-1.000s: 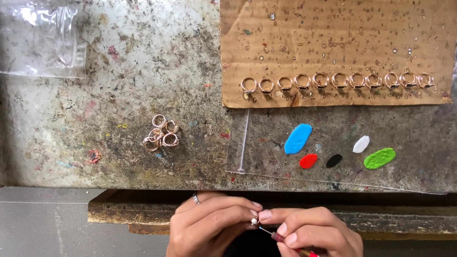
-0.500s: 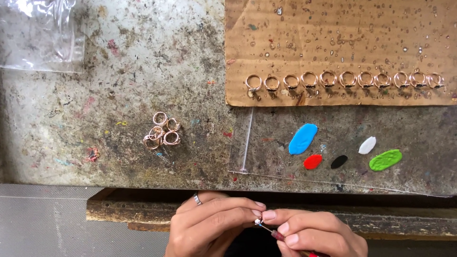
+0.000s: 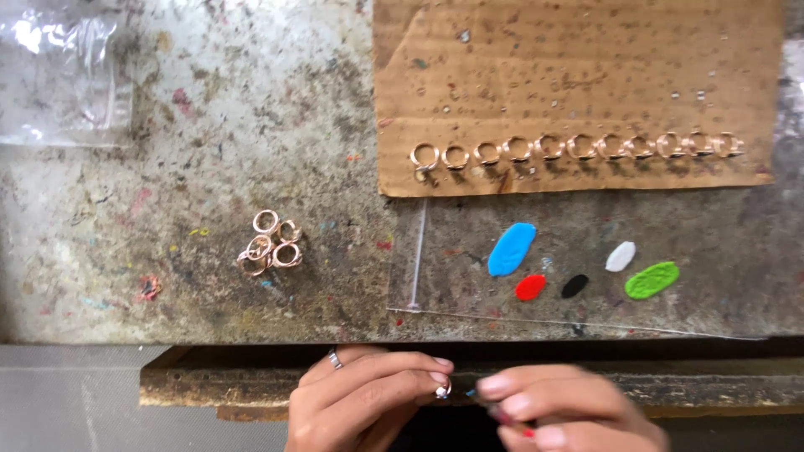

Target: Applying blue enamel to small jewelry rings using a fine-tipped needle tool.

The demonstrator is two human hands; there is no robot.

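Note:
At the bottom edge of the head view, my left hand pinches a small copper-coloured ring between thumb and fingertips. My right hand, blurred, holds a thin tool whose tip meets that ring. Both hands hover below the front edge of a stained workbench. A loose pile of copper rings lies on the bench above my left hand. A row of several rings stands along the lower edge of a cardboard sheet. Blue, red, black, white and green paint blobs sit on a clear sheet.
A clear plastic bag lies at the bench's top left. A worn wooden ledge runs under the bench front, just behind my hands. The clear sheet's edge crosses the bench between the ring pile and the paint.
The view has shifted slightly, so the bench sits further right and lower. My right hand has slid a little to the right and is blurred by motion; my left hand keeps its pinch.

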